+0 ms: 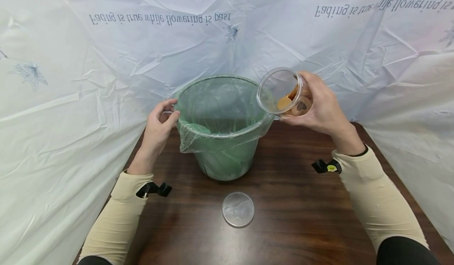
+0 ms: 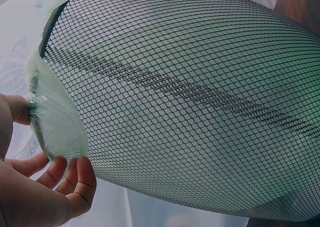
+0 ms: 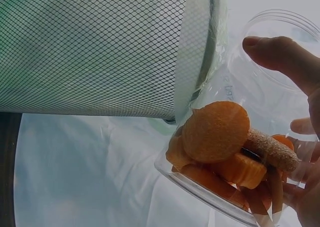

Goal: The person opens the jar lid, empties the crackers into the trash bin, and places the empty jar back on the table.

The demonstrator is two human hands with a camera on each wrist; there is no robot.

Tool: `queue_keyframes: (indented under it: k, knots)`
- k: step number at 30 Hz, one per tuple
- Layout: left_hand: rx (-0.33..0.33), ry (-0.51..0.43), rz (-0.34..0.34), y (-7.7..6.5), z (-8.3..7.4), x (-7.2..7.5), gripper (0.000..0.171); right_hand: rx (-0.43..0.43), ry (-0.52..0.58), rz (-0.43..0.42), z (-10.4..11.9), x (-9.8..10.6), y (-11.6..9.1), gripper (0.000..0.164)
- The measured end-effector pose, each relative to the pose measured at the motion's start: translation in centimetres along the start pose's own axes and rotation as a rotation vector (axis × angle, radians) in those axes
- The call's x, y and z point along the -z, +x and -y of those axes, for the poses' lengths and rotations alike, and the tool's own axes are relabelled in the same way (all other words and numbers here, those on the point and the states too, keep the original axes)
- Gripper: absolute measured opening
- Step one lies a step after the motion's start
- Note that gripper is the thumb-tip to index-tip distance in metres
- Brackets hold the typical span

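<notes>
A green-lined mesh trash bin (image 1: pixel 227 158) stands upright on the table, its plastic bag (image 1: pixel 191 139) folded over the rim. My left hand (image 1: pixel 159 127) holds the bin's left rim, with thumb and fingertips on the bag in the left wrist view. To the right of the rim, my right hand (image 1: pixel 320 107) grips a clear round plastic jar (image 1: pixel 274 82). The jar is tilted, its mouth facing the bin. Inside lie orange round pieces (image 3: pixel 217 132) and a seed-coated stick (image 3: pixel 272 149). A clear round lid (image 1: pixel 238 210) lies flat on the table in front of the bin.
The dark brown wooden table (image 1: pixel 291 210) carries the bin and lid. White plastic sheeting (image 1: pixel 159 52) with printed lettering hangs behind and along both sides, close to the arms.
</notes>
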State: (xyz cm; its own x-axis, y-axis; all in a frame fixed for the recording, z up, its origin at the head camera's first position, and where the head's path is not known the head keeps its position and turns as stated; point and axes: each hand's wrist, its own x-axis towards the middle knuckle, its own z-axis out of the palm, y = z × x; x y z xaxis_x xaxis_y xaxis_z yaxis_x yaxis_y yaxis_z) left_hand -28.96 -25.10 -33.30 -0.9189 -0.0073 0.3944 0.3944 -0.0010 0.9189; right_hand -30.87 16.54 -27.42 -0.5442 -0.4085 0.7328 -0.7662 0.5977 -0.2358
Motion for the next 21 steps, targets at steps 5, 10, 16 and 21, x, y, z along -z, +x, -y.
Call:
queue_keyframes:
  k: [5, 10, 16, 21]
  knots:
    - [0.004, 0.013, 0.001, 0.0, 0.0, 0.0, 0.043, 0.006, 0.012, 0.002, 0.1, 0.1, 0.4, 0.113]
    - [0.002, 0.022, 0.006, 0.1, 0.0, 0.0, 0.043, -0.001, -0.008, 0.008, 0.3, 0.1, 0.7, 0.113]
    - [0.0, 0.022, 0.01, 0.1, 0.1, 0.1, 0.043, -0.015, -0.031, 0.023, 0.5, 0.0, 0.9, 0.108]
    - [0.003, 0.031, 0.01, 0.0, 0.1, 0.2, 0.043, -0.015, -0.049, 0.032, 0.6, -0.1, 1.2, 0.108]
